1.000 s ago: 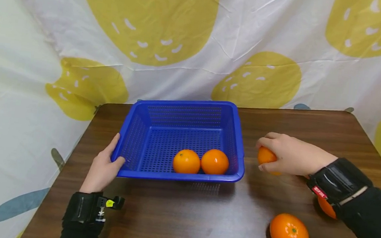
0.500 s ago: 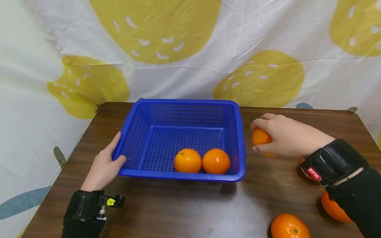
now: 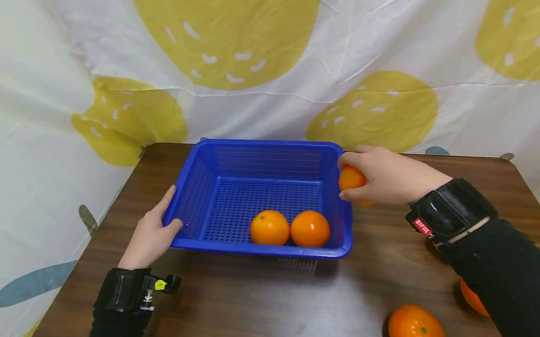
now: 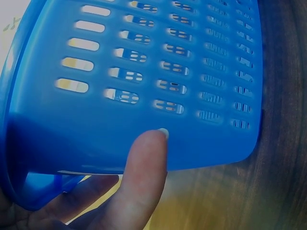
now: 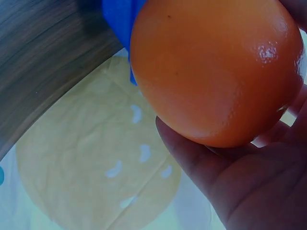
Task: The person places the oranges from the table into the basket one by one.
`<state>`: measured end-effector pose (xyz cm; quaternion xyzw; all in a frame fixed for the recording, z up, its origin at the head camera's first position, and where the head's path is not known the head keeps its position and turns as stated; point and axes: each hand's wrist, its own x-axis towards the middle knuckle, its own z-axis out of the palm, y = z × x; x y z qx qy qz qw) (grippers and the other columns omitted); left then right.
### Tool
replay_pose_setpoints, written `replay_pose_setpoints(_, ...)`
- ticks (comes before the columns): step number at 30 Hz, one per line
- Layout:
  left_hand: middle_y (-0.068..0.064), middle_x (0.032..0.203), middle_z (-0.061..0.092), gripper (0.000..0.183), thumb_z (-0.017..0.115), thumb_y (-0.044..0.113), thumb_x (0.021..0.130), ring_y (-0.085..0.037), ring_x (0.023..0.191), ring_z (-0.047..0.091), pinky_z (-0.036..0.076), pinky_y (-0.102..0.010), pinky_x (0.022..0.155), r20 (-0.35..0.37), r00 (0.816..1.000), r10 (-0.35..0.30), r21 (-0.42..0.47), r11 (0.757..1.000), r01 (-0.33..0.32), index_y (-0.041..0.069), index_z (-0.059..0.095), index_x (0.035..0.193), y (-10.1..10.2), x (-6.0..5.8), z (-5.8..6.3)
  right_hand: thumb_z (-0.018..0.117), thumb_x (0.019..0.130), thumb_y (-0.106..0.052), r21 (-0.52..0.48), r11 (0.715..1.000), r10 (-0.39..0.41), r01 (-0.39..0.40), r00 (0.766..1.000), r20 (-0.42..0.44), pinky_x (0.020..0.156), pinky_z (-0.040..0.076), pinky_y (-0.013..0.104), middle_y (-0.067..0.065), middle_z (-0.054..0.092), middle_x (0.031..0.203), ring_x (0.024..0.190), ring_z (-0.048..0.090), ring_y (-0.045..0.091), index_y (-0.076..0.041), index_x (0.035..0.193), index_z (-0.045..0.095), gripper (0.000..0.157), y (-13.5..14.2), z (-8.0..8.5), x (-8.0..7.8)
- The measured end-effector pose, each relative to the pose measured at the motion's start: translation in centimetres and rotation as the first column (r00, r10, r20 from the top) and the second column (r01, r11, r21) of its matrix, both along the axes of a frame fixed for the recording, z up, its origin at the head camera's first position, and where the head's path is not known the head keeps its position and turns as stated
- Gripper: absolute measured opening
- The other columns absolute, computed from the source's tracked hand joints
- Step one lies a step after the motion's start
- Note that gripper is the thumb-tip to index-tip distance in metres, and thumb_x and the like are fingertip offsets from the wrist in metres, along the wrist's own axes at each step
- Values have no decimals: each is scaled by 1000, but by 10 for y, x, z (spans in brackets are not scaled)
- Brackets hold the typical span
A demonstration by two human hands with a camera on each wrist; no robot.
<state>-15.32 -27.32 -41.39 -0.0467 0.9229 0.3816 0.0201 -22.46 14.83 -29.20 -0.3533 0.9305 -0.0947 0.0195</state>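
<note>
A blue perforated plastic basket (image 3: 257, 249) stands on the table with two oranges inside, one orange (image 3: 270, 227) beside another orange (image 3: 310, 229) near its front right. My left hand (image 3: 150, 237) grips the basket's front left corner; in the left wrist view the thumb (image 4: 146, 163) presses the slotted wall and the other fingers go round the rim. At the basket's right rim, my right hand (image 3: 386, 174) holds an orange (image 3: 352, 179) between thumb and fingers. The right wrist view shows that glossy orange (image 5: 216, 72) large, with the basket's blue edge behind it.
On the brown wooden table (image 3: 256, 308), a loose orange (image 3: 417, 334) lies at the front right. Another orange (image 3: 473, 298) is partly hidden under the right sleeve, and a sliver of one shows by the wristband. A fruit-print cloth (image 3: 246, 112) hangs behind the table.
My right hand has carried its orange left and farther back, from the table's right side up to the basket's right rim. The left hand keeps its grip on the corner.
</note>
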Motion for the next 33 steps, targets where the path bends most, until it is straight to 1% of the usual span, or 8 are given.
replay_pose_setpoints(8, -22, 149, 26, 71, 42, 19, 90, -35, 112, 43, 37, -59, 95, 4, 1000, 3, -2, 1000, -3, 34, 4, 148, 0, 1, 0, 68, 75, -40, -19, 999, 29, -28, 999, 31, 63, 43, 32, 4, 52, 91, 76, 47, 18, -16, 105, 58, 39, -15, -6, -8)
replay_pose_setpoints(12, -22, 148, 27, 71, 43, 19, 90, -35, 112, 43, 36, -60, 95, -1, 1000, 7, -1, 1000, -7, 35, 4, 147, 1, 1, 0, 68, 75, -41, -25, 999, 30, -29, 998, 53, 66, 45, 32, 5, 55, 99, 80, 49, 19, -15, 114, 56, 49, -23, -8, -11)
replay_pose_setpoints(16, -23, 148, 28, 71, 44, 18, 89, -34, 113, 43, 36, -60, 96, -5, 1000, 8, -1, 1000, -8, 34, 5, 148, 2, 2, 0, 66, 75, -43, -11, 1000, 25, -25, 997, 72, 68, 46, 32, 6, 55, 108, 85, 50, 19, -15, 125, 53, 59, -29, -10, -14)
replay_pose_setpoints(19, -23, 147, 30, 72, 44, 18, 88, -33, 112, 43, 36, -58, 96, -14, 1000, 8, -7, 1000, -8, 34, 7, 148, 2, 3, 0, 66, 76, -43, -9, 999, 45, -44, 996, 80, 68, 47, 32, 7, 55, 109, 87, 49, 20, -14, 124, 55, 56, -34, -11, -17)
replay_pose_setpoints(23, -23, 145, 32, 73, 45, 17, 87, -31, 111, 43, 36, -57, 95, -37, 999, 7, -14, 1000, -8, 35, 9, 147, 2, 2, 0, 66, 76, -42, -9, 998, 64, -63, 995, 82, 67, 47, 33, 8, 55, 106, 85, 49, 21, -14, 117, 59, 50, -40, -10, -21)
replay_pose_setpoints(26, -23, 145, 32, 73, 45, 16, 87, -31, 114, 42, 35, -57, 96, -42, 999, 3, -11, 1000, -3, 35, 8, 147, 3, 1, 1, 66, 76, -42, 8, 998, 61, -62, 994, 90, 65, 47, 34, 8, 55, 103, 83, 50, 21, -15, 113, 59, 46, -45, -10, -23)
replay_pose_setpoints(30, -23, 146, 32, 73, 45, 16, 87, -31, 116, 41, 36, -57, 96, -39, 999, -3, -2, 1000, 3, 34, 9, 147, 6, 1, 1, 65, 76, -42, 38, 998, 49, -53, 992, 118, 66, 47, 33, 8, 55, 104, 84, 49, 21, -15, 113, 59, 46, -49, -12, -25)
replay_pose_setpoints(33, -23, 146, 31, 73, 45, 16, 87, -31, 113, 42, 37, -57, 95, -36, 999, -6, 2, 1000, 6, 34, 9, 148, 7, 2, 1, 65, 77, -42, 51, 998, 40, -47, 989, 144, 66, 47, 33, 9, 54, 104, 83, 49, 21, -15, 113, 59, 46, -52, -15, -26)
